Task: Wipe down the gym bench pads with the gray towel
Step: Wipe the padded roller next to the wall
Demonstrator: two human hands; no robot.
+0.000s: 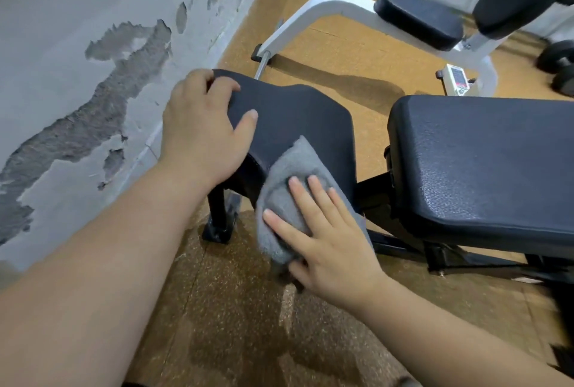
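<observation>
The black seat pad [298, 119] of the gym bench is in the middle of the view, with the longer back pad [484, 166] to its right. My left hand [205, 128] rests on the seat pad's left end, fingers curled over its far edge. The gray towel [289, 175] drapes over the near edge of the seat pad and hangs down. My right hand [326, 234] presses flat on the towel with straight, spread fingers, against the pad's near side.
A peeling gray wall [93, 60] runs along the left. The bench's black frame and foot [217, 225] stand on a brown speckled floor. A white-framed machine [329, 7] with dark pads stands behind, with dumbbells [556, 57] at the far right.
</observation>
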